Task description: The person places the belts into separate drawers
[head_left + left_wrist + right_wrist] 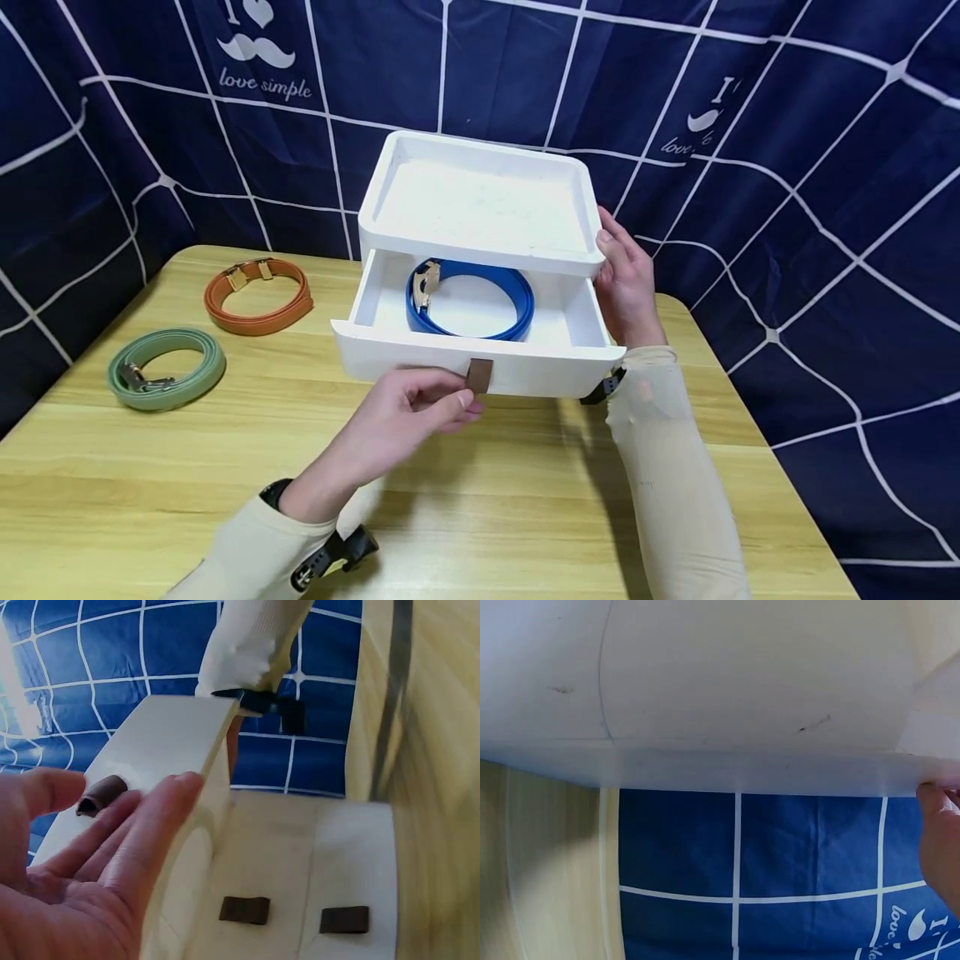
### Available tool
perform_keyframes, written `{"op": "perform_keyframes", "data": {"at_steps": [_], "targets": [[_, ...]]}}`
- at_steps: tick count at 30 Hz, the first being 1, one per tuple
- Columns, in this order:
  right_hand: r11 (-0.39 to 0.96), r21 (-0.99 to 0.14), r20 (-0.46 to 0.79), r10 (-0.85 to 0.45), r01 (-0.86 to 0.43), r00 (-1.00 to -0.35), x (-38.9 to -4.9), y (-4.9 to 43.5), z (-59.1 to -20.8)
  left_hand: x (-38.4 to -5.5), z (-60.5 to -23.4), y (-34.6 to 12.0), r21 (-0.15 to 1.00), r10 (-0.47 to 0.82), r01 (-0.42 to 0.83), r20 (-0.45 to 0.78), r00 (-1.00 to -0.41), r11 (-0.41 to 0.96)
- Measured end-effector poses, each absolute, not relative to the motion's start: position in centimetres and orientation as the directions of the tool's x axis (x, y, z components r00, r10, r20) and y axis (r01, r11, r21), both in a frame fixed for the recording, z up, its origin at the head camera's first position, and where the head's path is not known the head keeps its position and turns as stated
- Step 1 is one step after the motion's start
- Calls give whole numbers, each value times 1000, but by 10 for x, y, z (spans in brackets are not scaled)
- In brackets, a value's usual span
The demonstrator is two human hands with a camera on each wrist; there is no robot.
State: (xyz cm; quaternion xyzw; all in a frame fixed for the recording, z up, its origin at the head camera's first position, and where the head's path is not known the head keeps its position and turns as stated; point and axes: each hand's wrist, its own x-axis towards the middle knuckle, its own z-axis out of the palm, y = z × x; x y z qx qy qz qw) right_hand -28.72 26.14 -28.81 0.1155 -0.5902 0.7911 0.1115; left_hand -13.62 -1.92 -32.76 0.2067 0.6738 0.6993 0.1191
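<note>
A white drawer box [480, 200] stands on the table with its top drawer [420, 360] pulled out. Inside the drawer lies a coiled blue belt [517, 292] with a gold buckle. At the drawer front, my left hand [397, 417] pinches the brown pull tab [480, 376] between thumb and fingers; other fingers reach under the drawer edge in the left wrist view. My right hand [628, 287] rests against the right side of the box, seen also at the right edge of the right wrist view. Its fingertips are partly hidden behind the box.
To the left on the wooden table [285, 467] lie a coiled orange belt [258, 321] and a coiled green belt [168, 396]. Two lower tabs show on the box in the left wrist view. A blue checked cloth [510, 75] hangs behind and beside the table.
</note>
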Motion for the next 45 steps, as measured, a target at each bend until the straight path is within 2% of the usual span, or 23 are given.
{"op": "perform_keyframes", "data": {"at_steps": [14,25,34,45], "targets": [[-315,-891,333,33,-326,-942,-288,263,-289,-131,-328,1,946,245,165,237,-940,-279],[-325,-895,314,28,-306,-949,-288,260,-288,-127,-328,7,931,124,226,270,-955,-287],[-325,-894,316,31,-309,-948,-288,262,-288,-130,-330,9,913,91,288,326,-941,-289],[-325,-895,311,35,-305,-950,-288,264,-288,-134,-330,15,873,68,294,346,-936,-389]]}}
